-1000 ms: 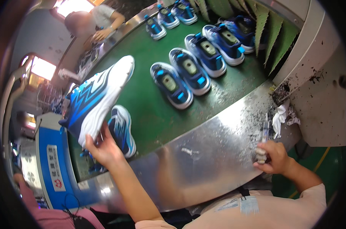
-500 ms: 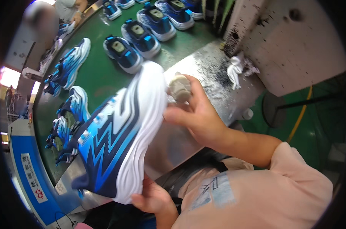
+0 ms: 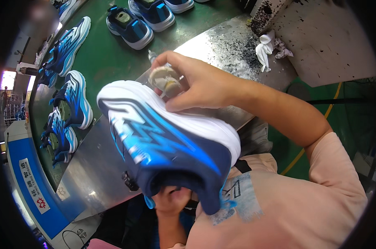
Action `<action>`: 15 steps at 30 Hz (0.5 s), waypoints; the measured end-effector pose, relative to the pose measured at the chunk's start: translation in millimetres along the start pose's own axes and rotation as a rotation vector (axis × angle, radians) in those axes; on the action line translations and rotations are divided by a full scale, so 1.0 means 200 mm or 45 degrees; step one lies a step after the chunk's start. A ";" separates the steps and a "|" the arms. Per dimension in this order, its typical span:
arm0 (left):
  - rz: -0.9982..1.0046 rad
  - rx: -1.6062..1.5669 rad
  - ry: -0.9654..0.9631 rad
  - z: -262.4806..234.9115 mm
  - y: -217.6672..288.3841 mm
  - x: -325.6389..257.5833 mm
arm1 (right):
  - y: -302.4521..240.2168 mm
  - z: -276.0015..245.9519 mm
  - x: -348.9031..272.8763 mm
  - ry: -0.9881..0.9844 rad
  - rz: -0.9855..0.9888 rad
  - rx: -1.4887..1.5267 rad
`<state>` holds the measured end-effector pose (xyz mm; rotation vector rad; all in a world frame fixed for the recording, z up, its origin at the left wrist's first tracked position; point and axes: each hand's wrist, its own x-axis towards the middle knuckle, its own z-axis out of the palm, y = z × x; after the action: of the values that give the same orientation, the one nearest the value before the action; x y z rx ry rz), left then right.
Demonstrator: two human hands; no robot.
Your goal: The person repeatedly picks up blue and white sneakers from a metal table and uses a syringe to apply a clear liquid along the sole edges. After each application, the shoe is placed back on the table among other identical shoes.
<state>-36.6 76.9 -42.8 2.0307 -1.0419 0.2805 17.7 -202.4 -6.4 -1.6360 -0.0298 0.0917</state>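
Observation:
In my left hand is a blue, navy and white running shoe, gripped near its collar, with my fingers partly hidden by the upper. The shoe is tilted on its side, toe to the left, its opening facing down toward me and its white sole edge uppermost. My right hand is closed round a small, grubby off-white rounded object whose exact kind I cannot make out. A slim grey tip sticks out beyond the fingers. This hand is just above the sole edge, its thumb close to or touching it.
More blue shoes line the left of the green table; others stand at the back. Under my hands is a metal plate, black-speckled farther off. Crumpled white tissue lies beside a stained panel at right.
The shoe has turned from toe-up to toe-left, its opening now toward me. My right hand has moved left over the sole edge, still holding the off-white object. The view has shifted.

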 end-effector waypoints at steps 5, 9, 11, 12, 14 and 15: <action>0.195 0.185 0.107 -0.13 -0.12 0.30 | 0.09 0.03 -0.01 -0.049 0.025 0.249; 0.417 0.572 -0.335 -0.20 -0.04 0.52 | 0.08 0.06 0.00 -0.061 -0.162 0.150; 0.367 0.378 -0.437 -0.20 -0.06 0.52 | 0.08 0.08 0.01 0.001 -0.160 0.076; 0.364 0.360 -0.403 -0.19 -0.07 0.50 | 0.07 0.08 0.02 0.031 -0.159 0.034; 0.364 0.345 -0.366 -0.18 -0.07 0.47 | 0.07 0.10 0.05 0.042 -0.139 0.091; 0.368 0.348 -0.362 -0.18 -0.07 0.46 | 0.06 0.11 0.07 0.044 -0.129 0.119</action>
<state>38.4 55.7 20.7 2.2035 -1.5514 0.3022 28.9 -180.4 -21.3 -1.5394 -0.0808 -0.0125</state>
